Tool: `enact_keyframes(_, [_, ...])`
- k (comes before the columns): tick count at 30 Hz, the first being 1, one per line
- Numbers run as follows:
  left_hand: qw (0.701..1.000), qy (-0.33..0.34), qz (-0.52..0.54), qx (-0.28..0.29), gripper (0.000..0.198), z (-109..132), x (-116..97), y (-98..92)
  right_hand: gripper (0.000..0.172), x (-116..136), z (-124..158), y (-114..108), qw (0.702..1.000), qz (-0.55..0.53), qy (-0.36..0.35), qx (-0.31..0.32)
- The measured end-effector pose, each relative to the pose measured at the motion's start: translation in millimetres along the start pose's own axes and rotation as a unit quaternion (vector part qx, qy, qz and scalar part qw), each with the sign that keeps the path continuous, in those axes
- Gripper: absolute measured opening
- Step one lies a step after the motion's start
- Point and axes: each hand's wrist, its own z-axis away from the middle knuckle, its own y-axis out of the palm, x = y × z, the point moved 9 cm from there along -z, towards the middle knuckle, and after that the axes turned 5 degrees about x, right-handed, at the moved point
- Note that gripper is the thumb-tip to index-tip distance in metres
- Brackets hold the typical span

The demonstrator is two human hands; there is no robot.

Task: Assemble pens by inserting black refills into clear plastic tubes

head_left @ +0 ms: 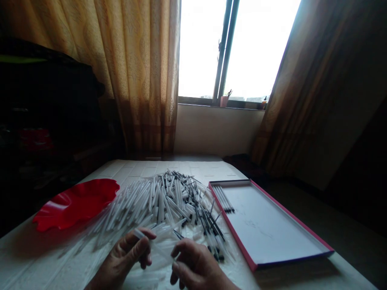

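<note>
Item: one slim translucent plastic pen tube [160, 251], judged light, stiff and slippery, best held along its barrel, pinched by the fingers of the left hand [123, 257], its far end at the curled fingers of the right hand [195, 264], below a heap of white plastic tubes [151, 203].

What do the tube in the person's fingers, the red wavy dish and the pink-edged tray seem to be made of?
The translucent tube looks like thin plastic: smooth, milky, letting light through. The red dish looks like glossy moulded plastic, shining along its fluted rim. The pink-edged tray looks like matte card, perhaps a box lid, though that is uncertain.
</note>
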Motion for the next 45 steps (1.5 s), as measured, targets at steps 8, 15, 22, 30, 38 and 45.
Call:
enact_keyframes(8, [0.998,-0.005,0.024,0.063,0.058,0.7,-4.6,26.6,0.014,2.2,3.0,15.3,0.979,0.194,-0.060,0.018])
enact_keyframes(15, [0.996,-0.075,0.035,-0.037,0.058,2.2,20.2,4.8,0.015,33.1,10.9,-23.9,0.885,0.456,-0.059,-0.077])
enact_keyframes(22, [0.996,0.029,-0.085,-0.012,0.050,-5.8,17.8,3.5,0.021,49.4,22.5,-91.7,0.777,0.592,0.092,-0.193])
enact_keyframes(30, [0.945,0.131,-0.283,0.098,0.037,1.6,7.8,26.6,0.025,38.8,28.7,-113.2,0.708,0.639,0.247,-0.172])
enact_keyframes(38, [0.931,0.152,-0.310,0.114,0.039,4.3,2.0,32.7,0.027,37.1,21.4,-100.7,0.727,0.629,0.229,-0.154])
enact_keyframes(45, [0.918,0.151,-0.345,0.123,0.041,5.0,3.5,36.7,0.032,37.6,21.7,-93.7,0.743,0.618,0.217,-0.139])
